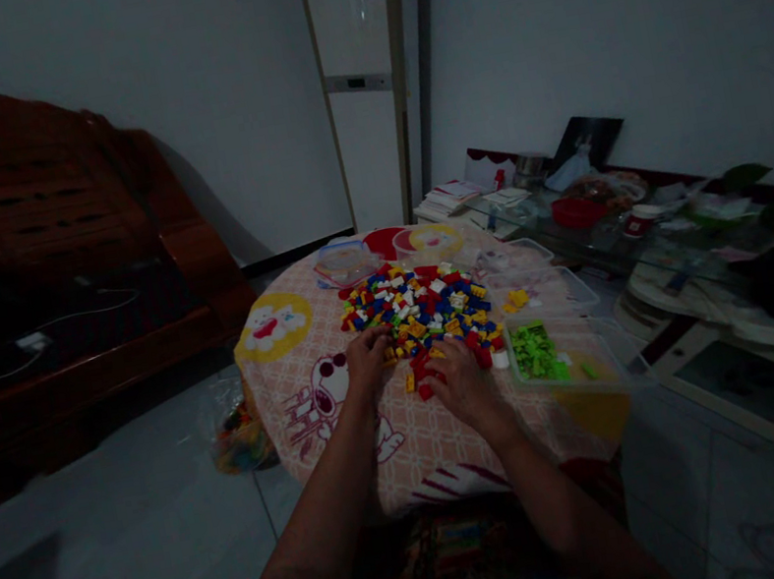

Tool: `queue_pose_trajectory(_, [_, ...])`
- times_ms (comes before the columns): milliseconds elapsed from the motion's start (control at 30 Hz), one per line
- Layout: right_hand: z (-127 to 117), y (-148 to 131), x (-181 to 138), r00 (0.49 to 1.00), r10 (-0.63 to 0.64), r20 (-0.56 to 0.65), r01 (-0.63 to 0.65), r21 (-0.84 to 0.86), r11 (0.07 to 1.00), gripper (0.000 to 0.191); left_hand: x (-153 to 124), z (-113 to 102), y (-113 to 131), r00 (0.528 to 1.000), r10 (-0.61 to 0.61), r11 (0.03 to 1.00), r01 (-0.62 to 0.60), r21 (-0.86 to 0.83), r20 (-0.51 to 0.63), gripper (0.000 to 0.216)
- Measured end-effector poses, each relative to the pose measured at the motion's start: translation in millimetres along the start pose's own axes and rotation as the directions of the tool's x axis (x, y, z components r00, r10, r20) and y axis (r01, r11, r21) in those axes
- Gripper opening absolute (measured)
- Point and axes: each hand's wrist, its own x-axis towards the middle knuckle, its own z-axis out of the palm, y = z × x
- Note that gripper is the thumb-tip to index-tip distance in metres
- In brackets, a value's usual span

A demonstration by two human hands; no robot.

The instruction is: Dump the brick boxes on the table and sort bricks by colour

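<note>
A heap of building bricks (pixel 426 302) in red, blue, yellow, white and some green lies on the round, cloth-covered table (pixel 353 435). My left hand (pixel 367 358) touches the heap's near left edge, fingers bent and close together; whatever they hold is hidden. Over a few red bricks (pixel 423 375) at the near edge is my right hand (pixel 465 384), its thumb and fingers apart. Right of the heap, a clear plastic box (pixel 592 348) holds many green bricks (pixel 537 353). Behind it, yellow bricks (pixel 515 300) lie in another clear container (pixel 567 288).
Clear lidded containers (pixel 344 263) stand at the table's far side. A cluttered glass side table (pixel 531 214) is at the right, with a red bowl (pixel 577 212). To the left are a wooden bench (pixel 45 220) and a plastic bag (pixel 238 440) on the floor.
</note>
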Motion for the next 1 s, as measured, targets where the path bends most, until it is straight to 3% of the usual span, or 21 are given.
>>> queue_pose_trajectory(200, [15.0, -9.6, -4.0, 0.994, -0.057, 0.091, 0.062, -0.057, 0.996, 0.024, -1.8, 0.5, 3.2, 1.000, -0.004, 1.000, 0.004, -0.006, -0.003, 0.034])
queue_pose_trajectory(467, [30.7, -2.8, 22.7, 0.999, 0.038, -0.017, -0.040, -0.127, 0.991, 0.026, -2.8, 2.5, 6.1, 0.999, -0.003, 1.000, 0.002, -0.012, -0.043, 0.034])
queue_pose_trajectory(633, [41.8, -5.5, 20.6, 0.988, -0.109, 0.107, 0.120, -0.094, 0.988, 0.029, -0.6, 1.0, 6.4, 0.999, 0.022, 0.999, -0.020, 0.034, -0.048, 0.033])
queue_pose_trajectory(733, [45.5, -7.4, 19.3, 0.979, -0.172, 0.109, 0.179, -0.057, 0.982, 0.031, 0.2, -0.2, 6.9, 0.997, 0.052, 0.996, -0.048, 0.076, -0.055, 0.032])
queue_pose_trajectory(900, [41.1, -0.7, 36.2, 0.999, -0.007, -0.031, 0.005, -0.089, 0.996, 0.036, -1.0, 0.2, 9.7, 0.997, 0.049, 0.996, -0.045, 0.073, -0.064, 0.032])
queue_pose_trajectory(1000, [38.0, 3.0, 50.2, 0.996, 0.076, -0.048, -0.082, -0.125, 0.989, 0.037, -2.5, 0.3, 12.0, 0.997, 0.047, 0.997, -0.043, 0.071, -0.060, 0.031])
